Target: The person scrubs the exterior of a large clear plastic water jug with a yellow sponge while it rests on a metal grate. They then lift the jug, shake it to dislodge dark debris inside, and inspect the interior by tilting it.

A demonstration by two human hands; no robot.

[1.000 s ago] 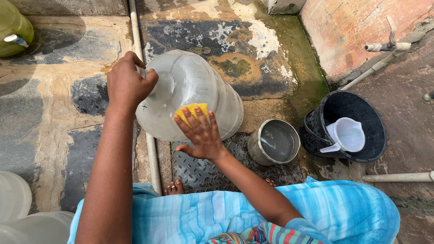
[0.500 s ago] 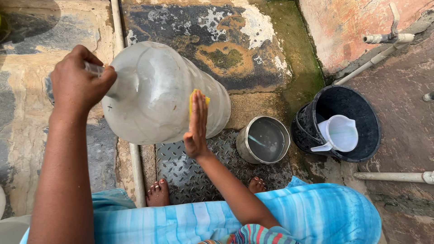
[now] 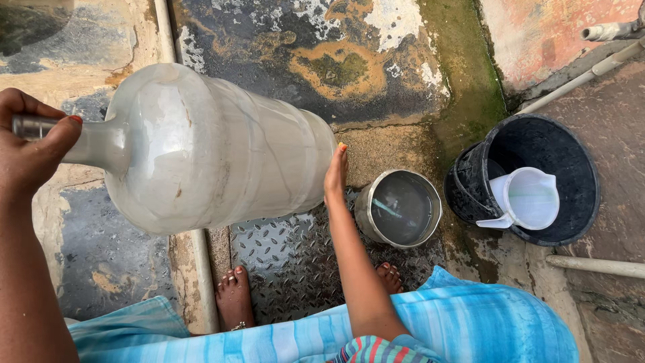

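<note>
— Head view: where is the big cloudy water jug [image 3: 222, 148]?

— Left of centre, lying tilted on its side in the air, which keeps its base within reach. The left hand [image 3: 30, 144] is clenched around the neck at the left edge; the right hand [image 3: 335, 176] presses flat against the base, and a sliver of yellow shows at its fingertips.

— And around it?

— A steel pot [image 3: 398, 208] of water stands just right, a black bucket [image 3: 531, 178] with a white jug [image 3: 524, 199] farther right.

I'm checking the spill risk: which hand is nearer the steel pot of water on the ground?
Right. The right hand presses the big jug's base, just left of the steel pot. The left hand grips the jug's neck, far across at the frame's left edge.
</note>
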